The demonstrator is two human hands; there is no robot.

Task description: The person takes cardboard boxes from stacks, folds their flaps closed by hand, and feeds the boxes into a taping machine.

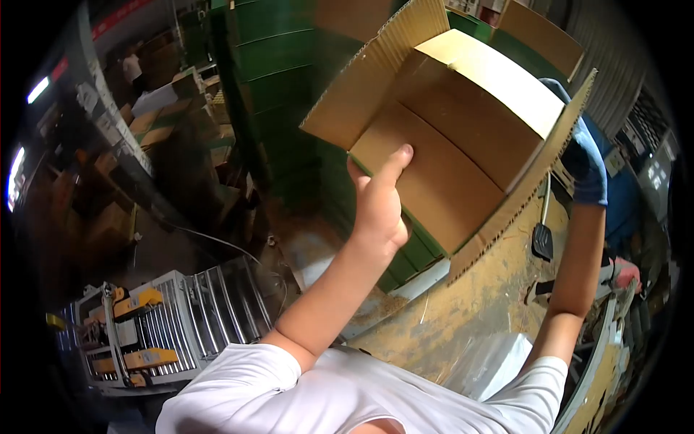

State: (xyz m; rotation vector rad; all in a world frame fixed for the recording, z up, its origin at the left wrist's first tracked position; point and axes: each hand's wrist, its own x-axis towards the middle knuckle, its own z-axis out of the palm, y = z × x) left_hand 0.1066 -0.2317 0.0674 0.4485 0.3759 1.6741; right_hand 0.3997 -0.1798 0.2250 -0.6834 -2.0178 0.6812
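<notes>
An open cardboard box [448, 181] is tilted toward me with its flaps spread, so its bare brown inside shows. My bare left hand [382, 199] is closed on the box's near left edge, its thumb inside against the cardboard and its other fingers mostly hidden. On the far right, my right hand [587, 163], in a blue glove, is at the outer side of the right flap [528, 184]. That flap and the box hide part of the glove, and its fingertips cannot be made out.
Behind the box rises a tall stack of green cartons [275, 79]. A roller conveyor [224, 304] with a yellow-and-grey machine [137, 329] stands at lower left. A black long-handled tool [542, 242] and clear plastic [488, 365] are at right. A distant person [132, 69] is at upper left.
</notes>
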